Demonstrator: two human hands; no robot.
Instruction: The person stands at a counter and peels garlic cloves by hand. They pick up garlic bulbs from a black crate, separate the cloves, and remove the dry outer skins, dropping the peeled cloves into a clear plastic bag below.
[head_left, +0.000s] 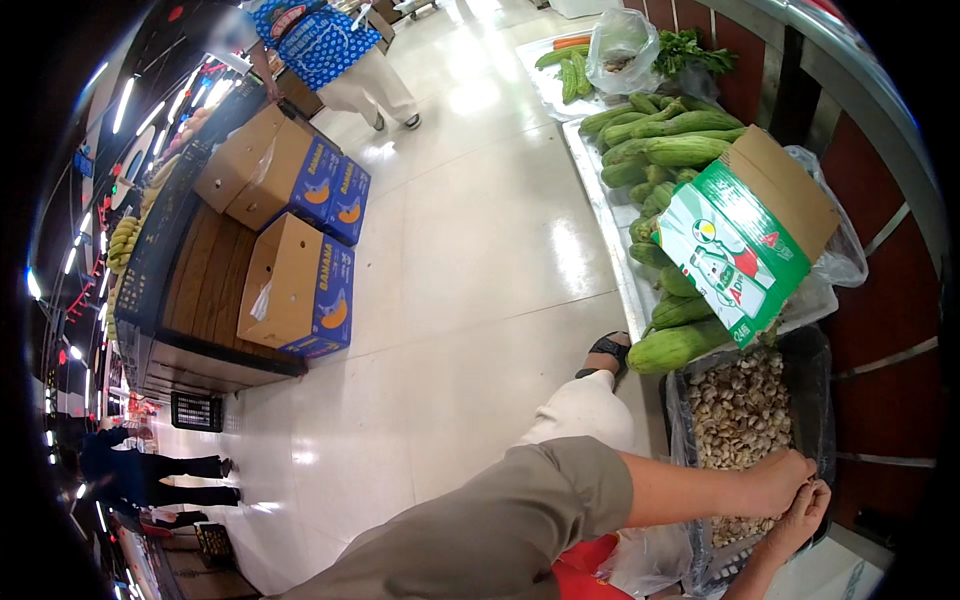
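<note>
My left hand (780, 480), on a forearm reaching in from an olive-brown sleeve, is over a black plastic crate (816, 375). Just below it in the view is my right hand (802, 517). The fingertips of both hands meet near the crate's right side. Anything pinched between them is too small or hidden to tell. Clear plastic film lines the crate. Inside lies a heap of small brown-and-white pieces that look like garlic cloves (739, 420). Part of the heap is hidden under my left forearm and hands.
Green loofah-like gourds (675, 142) lie on a white tray (600, 202) beyond the crate, partly under a green-and-white cardboard piece (739, 247). Banana cartons (300, 292) stand across the aisle floor (450, 300). Other people (322, 52) stand farther off. A red-brown panelled wall (877, 322) rises beside the crate.
</note>
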